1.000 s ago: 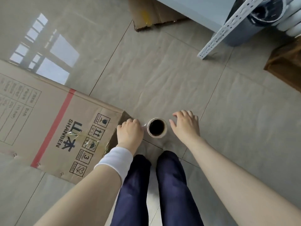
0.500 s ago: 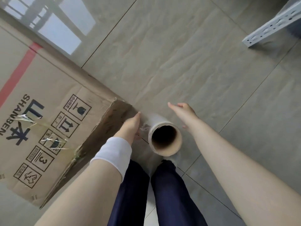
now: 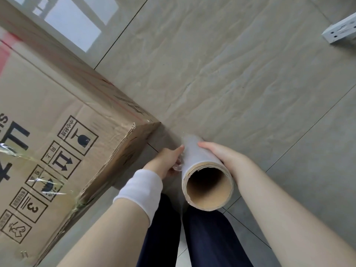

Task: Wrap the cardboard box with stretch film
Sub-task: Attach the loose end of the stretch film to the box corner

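A large brown cardboard box [image 3: 48,120] with black handling symbols and a red stripe lies on the floor at the left. A strip of clear film clings across its printed face. The stretch film roll [image 3: 200,160] stands tilted just right of the box's corner, its brown cardboard core open toward me. My right hand [image 3: 224,158] wraps around the roll's right side. My left hand [image 3: 166,162], with a white cuff at the wrist, pinches the crumpled loose film end at the roll's left side.
Grey floor tiles [image 3: 231,74] spread beyond the box and roll. The end of a white perforated metal rail [image 3: 340,32] lies at the upper right. My dark blue trouser legs [image 3: 192,237] fill the bottom centre below the roll.
The roll has come up from the floor toward the camera. My right hand has closed around its side, and my left hand has taken the film end. The view has dropped closer to the box corner.
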### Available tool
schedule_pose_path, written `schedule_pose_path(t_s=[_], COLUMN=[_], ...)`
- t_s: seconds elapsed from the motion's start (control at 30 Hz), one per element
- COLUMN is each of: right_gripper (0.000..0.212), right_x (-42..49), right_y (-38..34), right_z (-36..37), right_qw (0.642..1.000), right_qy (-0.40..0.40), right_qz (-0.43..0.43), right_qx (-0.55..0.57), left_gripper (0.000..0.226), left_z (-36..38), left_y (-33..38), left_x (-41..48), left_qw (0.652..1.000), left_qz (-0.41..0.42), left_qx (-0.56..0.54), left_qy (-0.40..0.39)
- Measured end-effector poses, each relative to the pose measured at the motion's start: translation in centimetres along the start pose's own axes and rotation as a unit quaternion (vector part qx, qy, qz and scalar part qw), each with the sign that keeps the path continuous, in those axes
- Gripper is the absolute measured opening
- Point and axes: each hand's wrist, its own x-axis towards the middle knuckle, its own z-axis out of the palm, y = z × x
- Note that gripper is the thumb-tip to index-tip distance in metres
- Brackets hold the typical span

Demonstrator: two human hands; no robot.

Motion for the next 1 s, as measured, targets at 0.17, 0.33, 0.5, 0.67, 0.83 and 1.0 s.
schedule_pose_path(t_s=[0.17, 0.33, 0.5, 0.67, 0.83, 1.0], right_gripper=[0.048, 0.050, 0.053, 0.051, 0.054, 0.059], right_x=[-0.4, -0.3, -0.1, 0.2, 0.3, 0.0], right_y=[-0.2, -0.4, -0.1, 0.2, 0.8, 1.4], right_z=[0.8, 0.8, 0.5, 0.6, 0.3, -0.4], right_qw=[1.000, 1.000, 1.000, 1.000, 0.999, 0.999], right_qy=[0.010, 0.011, 0.001, -0.005, -0.007, -0.002], right_qz=[0.002, 0.000, 0.011, -0.004, -0.004, -0.002], right_qx=[0.002, 0.000, 0.013, 0.026, 0.039, 0.038], left_gripper=[0.056, 0.053, 0.041, 0.036, 0.053, 0.061], left_z=[-0.4, 0.2, -0.1, -1.6, -1.7, -1.2], left_y=[0.2, -0.5, 0.1, 2.5, 2.4, 1.9], left_x=[-0.2, -0.3, -0.7, -2.7, -4.2, -3.6], left_qw=[0.995, 0.996, 0.998, 0.970, 0.991, 0.999], left_qz=[-0.019, -0.048, 0.048, 0.145, 0.092, -0.028], left_qx=[0.098, -0.023, -0.046, -0.181, 0.033, -0.029], left_qy=[-0.011, -0.077, 0.021, 0.074, 0.086, -0.035])
